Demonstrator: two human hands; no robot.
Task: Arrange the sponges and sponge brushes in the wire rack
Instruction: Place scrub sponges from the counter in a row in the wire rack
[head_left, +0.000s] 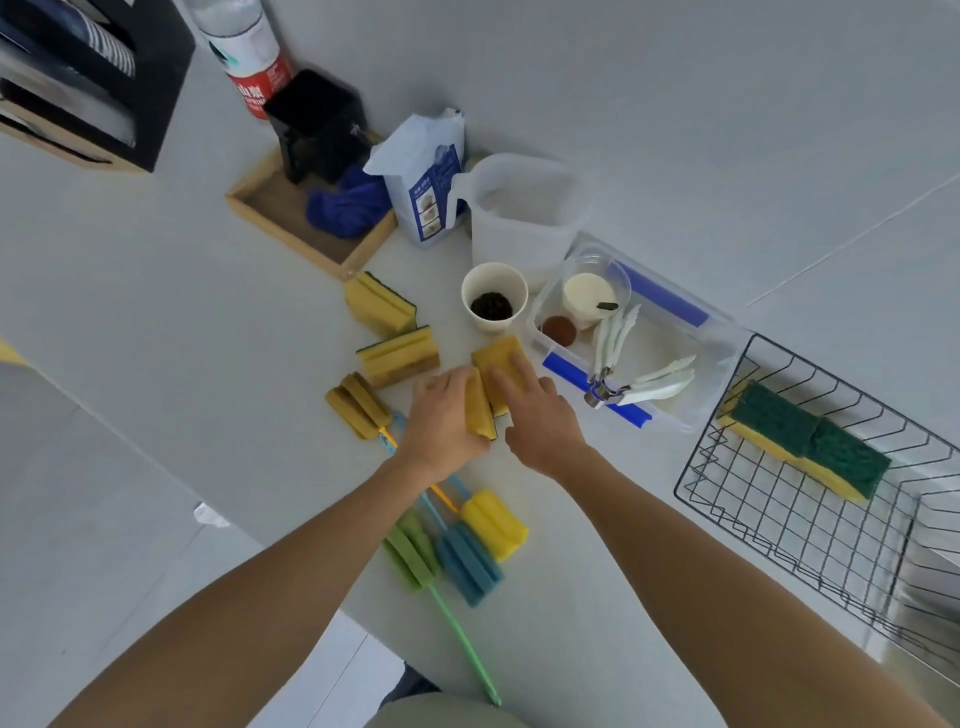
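My left hand grips a yellow sponge standing on its edge in the middle of the table. Right beside it my right hand lies flat on a second yellow sponge. Two more yellow sponges lie to the left. Sponge brushes lie nearer to me, with heads in mustard, green, blue and yellow. The black wire rack stands at the right and holds two green-topped sponges.
A paper cup with dark contents stands just beyond the sponges. A clear plastic tub with measuring spoons sits between my hands and the rack. Behind are a white jug, a paper bag, a wooden tray and a bottle.
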